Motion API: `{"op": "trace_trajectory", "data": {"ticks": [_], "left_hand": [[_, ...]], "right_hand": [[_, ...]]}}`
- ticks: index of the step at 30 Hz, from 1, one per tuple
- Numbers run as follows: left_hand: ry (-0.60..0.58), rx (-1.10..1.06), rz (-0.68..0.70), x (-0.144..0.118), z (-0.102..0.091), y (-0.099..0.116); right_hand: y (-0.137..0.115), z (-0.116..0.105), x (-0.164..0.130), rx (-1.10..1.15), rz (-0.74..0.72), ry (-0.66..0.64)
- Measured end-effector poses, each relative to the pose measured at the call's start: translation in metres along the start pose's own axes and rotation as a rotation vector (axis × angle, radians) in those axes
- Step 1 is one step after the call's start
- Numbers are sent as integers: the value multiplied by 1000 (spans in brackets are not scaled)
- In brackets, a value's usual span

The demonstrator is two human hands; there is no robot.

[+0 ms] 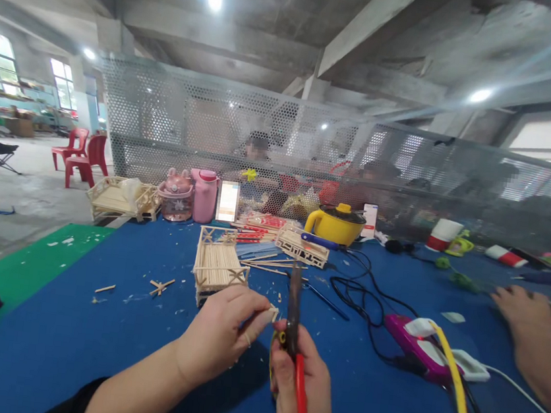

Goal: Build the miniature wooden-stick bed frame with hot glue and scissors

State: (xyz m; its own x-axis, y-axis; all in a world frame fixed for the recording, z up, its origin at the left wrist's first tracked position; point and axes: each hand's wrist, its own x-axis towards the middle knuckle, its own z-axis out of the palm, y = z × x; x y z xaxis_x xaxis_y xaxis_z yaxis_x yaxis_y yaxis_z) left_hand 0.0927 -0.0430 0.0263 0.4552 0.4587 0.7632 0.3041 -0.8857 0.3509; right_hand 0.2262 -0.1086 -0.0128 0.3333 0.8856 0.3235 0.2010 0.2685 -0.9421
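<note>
My left hand (227, 323) is closed, thumb and fingers pinching a short pale wooden piece (272, 313). Close beside it, my right hand (302, 385) grips red-handled scissors (294, 301), their dark blades pointing up and away from me. A yellow part shows at the right palm, but I cannot make out what it belongs to. Just beyond my left hand stands a small bed-like model made of wooden sticks (219, 260). A second stick model (303, 246) lies farther back, near loose wooden sticks (269, 262).
A purple power strip (418, 349) with plugs and a yellow cable (455, 379) lies to the right. Black cords (360, 289) run across the blue table. Another person's hand (525, 311) rests at far right. Behind stand a yellow pot (337, 227), pink bottle (204, 198) and mesh screen (166, 114).
</note>
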Motion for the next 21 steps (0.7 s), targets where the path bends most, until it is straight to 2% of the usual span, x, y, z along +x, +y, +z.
{"op": "trace_trajectory", "data": {"ticks": [3,6,8,10,12,14,15,17,21], "left_hand": [[-39,-26,33,-2,4,-5],[-114,-117,30,-3,4,-7],[-146,-213,-61,-4,5,-5],[-142,-384,-227,-5,9,-2],[-121,-695,-437,-5,14,1],[-109,-1041,-591,-5,20,3],[-108,-1166,-629,-5,22,4],[-111,-1275,-640,-5,25,5],[-106,-1235,-618,-7,23,7]], "right_hand": [[-13,2,6,168,119,106],[-25,2,12,267,134,125],[-27,2,14,315,140,119],[-24,3,14,367,152,119],[-21,5,13,427,172,128],[-17,7,12,489,183,143],[-15,8,11,508,175,154],[-12,10,11,521,138,176],[-10,15,9,497,76,175]]}}
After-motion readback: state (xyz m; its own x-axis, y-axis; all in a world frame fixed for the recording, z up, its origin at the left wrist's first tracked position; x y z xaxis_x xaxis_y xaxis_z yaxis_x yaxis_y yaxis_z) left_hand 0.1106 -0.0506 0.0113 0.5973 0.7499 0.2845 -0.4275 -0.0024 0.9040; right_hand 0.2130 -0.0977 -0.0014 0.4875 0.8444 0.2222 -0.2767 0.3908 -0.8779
